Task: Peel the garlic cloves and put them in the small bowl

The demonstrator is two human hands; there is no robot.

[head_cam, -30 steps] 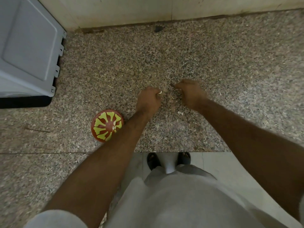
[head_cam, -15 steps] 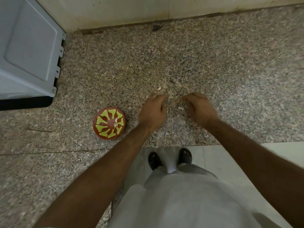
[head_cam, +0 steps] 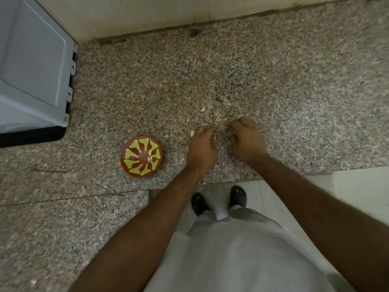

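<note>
The small red bowl (head_cam: 141, 156) with a yellow pattern stands on the speckled stone counter (head_cam: 273, 91) and holds a few peeled garlic cloves (head_cam: 149, 158). To its right, my left hand (head_cam: 202, 148) lies palm down, fingers curled toward the counter; what is under them is hidden. A loose garlic clove (head_cam: 192, 133) lies just beside its outer edge. My right hand (head_cam: 246, 142) is close by, with fingertips curled on a small pale garlic piece (head_cam: 227, 129). Another pale piece of garlic (head_cam: 202, 109) lies farther back among thin skin scraps.
A grey plastic lid or bin (head_cam: 31, 66) fills the left back corner. A wall (head_cam: 168, 11) runs along the back of the counter. The counter's front edge (head_cam: 221, 182) drops to a tiled floor where my sandalled feet (head_cam: 219, 200) stand.
Both hands have drawn back toward me and closer together. The clove that my left hand held a second ago is no longer between its fingers; a clove now lies beside that hand.
</note>
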